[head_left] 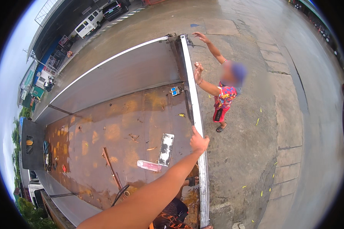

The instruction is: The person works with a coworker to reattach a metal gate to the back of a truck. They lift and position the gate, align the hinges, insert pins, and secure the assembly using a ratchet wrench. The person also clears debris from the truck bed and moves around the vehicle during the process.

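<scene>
My left arm reaches across the wet, rust-stained truck bed (114, 129). At its end my left hand (199, 142) is closed over the white top edge of the tailgate (195, 103). Only a sliver of my right hand (207, 227) shows at the bottom of the picture, by the same edge; its fingers are mostly cut off. Outside the tailgate, a person (227, 97) in a bright patterned shirt and blue cap stands with both arms raised, one hand near the tailgate's top and the other near its far corner. My sandalled foot (193, 181) shows beside the tailgate.
On the bed lie a worn white plate (166, 149), a pink flat piece (149, 165), a rusty bar (111, 166) and a small blue-and-white object (175, 91). A side wall (118, 72) bounds the bed. Beyond are wet concrete pavement (248, 152) and a parked white van (90, 23).
</scene>
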Tool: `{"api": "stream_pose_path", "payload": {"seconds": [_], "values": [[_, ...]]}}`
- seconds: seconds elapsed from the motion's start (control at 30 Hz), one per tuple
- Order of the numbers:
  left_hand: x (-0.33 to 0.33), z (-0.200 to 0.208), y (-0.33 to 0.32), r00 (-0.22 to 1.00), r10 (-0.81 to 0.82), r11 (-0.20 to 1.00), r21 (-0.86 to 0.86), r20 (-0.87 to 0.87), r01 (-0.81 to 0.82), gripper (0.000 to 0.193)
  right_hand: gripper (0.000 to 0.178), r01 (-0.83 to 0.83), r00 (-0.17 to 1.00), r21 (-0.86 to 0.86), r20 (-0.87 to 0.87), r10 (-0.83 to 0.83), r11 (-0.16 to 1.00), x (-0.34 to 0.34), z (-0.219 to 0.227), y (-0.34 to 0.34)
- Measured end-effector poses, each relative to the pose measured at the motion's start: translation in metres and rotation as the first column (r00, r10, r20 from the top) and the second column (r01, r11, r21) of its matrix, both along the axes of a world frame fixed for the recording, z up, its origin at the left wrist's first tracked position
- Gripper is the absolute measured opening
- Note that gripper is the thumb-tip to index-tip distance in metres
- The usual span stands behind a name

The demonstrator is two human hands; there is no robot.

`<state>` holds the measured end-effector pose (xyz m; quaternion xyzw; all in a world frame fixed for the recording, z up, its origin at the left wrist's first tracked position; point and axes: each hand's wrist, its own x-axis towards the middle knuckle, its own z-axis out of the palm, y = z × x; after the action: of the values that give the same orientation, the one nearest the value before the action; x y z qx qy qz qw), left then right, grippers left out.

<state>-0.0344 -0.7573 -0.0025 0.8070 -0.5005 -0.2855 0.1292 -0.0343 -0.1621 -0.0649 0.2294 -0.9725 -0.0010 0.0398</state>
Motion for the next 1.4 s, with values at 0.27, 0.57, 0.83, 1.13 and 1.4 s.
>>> {"api": "stream_pose_path", "payload": {"seconds": [0.27,0.57,0.83,1.13,1.4], "values": [[0.000,0.000,0.000,0.999,-0.016,0.999,0.043,0.036,0.014,0.097,0.030,0.039,0.998,0.007,0.042,-0.039,0.999,0.007,0.005,-0.004],[0.001,-0.007,0.002,1.000,-0.002,1.000,-0.010,0.008,0.002,0.093,0.030,0.026,0.996,0.010,0.084,-0.027,1.000,0.007,0.024,-0.008],[0.007,0.005,0.000,0.999,-0.029,0.997,0.075,-0.026,0.031,0.092,0.039,-0.031,0.927,0.053,0.375,0.008,0.998,-0.006,0.086,-0.051],[0.004,-0.012,0.001,0.995,-0.079,0.996,-0.050,-0.067,0.076,0.093,0.055,-0.273,0.944,-0.177,0.139,0.298,0.946,-0.008,0.100,-0.068],[0.006,0.006,-0.002,0.963,-0.077,0.996,-0.058,-0.258,0.064,0.097,0.059,-0.201,0.976,-0.120,0.064,0.210,0.972,-0.014,0.065,-0.046]]}}
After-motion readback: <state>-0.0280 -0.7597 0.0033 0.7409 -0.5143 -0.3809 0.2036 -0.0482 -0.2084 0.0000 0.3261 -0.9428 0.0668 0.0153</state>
